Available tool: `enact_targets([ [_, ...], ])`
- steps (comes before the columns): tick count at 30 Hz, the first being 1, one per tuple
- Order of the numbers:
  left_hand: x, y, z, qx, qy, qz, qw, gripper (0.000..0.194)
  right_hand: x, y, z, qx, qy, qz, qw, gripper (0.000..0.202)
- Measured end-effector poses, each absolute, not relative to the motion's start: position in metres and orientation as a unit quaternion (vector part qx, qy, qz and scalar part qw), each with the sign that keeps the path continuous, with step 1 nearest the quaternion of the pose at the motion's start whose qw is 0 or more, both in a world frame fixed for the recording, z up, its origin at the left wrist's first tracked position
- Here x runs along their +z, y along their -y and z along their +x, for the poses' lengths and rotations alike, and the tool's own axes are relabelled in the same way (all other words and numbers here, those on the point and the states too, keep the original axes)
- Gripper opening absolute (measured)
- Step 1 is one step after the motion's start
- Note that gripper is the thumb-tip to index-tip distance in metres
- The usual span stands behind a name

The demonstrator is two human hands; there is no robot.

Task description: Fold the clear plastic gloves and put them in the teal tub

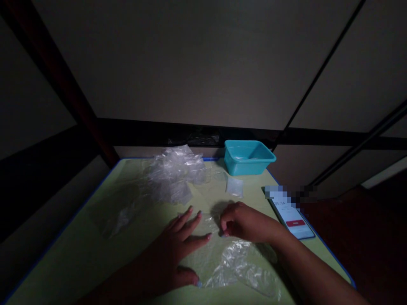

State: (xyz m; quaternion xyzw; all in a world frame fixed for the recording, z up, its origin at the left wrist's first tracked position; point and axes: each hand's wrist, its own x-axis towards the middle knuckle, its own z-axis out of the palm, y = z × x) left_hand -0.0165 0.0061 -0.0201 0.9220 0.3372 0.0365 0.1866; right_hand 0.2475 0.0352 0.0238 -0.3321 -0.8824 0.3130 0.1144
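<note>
Thin, clear plastic film (237,258), crumpled toward the near side, lies on the table under and between my hands. Whether it is a bag or a glove I cannot tell. My left hand (181,241) rests palm down with fingers spread, its fingertips at the film's left side. Curled at the film's far right part is my right hand (240,222), with thumb and index finger together at the plastic. A small folded square of clear plastic (234,187) lies just beyond it. Farther left is a loose heap of clear plastic pieces (176,171).
A turquoise plastic basin (249,166) stands at the far right corner, with something clear inside. A phone (294,218) with a lit screen lies along the right edge. Another clear piece (124,216) is at left. Behind the pale green table (79,250) rises a panelled surface.
</note>
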Motion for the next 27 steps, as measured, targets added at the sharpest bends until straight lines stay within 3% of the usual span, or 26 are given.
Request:
enact_targets([
  [5,-0.023,-0.006,-0.017,0.044,-0.332,0.926,0.175,0.085,0.028,-0.04,0.253,0.335,0.834,-0.396,0.187,0.01],
  [12,-0.024,-0.006,-0.019,0.065,-0.32,0.933,0.154,0.097,0.011,-0.054,0.252,0.143,0.776,-0.59,0.173,0.008],
  [19,-0.013,0.005,-0.008,0.05,-0.382,0.916,0.108,0.105,0.0,-0.06,0.251,0.096,0.752,-0.624,0.188,0.014],
  [27,-0.008,0.001,-0.012,-0.022,-0.345,0.926,0.153,0.101,-0.001,-0.068,0.255,0.07,0.738,-0.639,0.207,0.019],
])
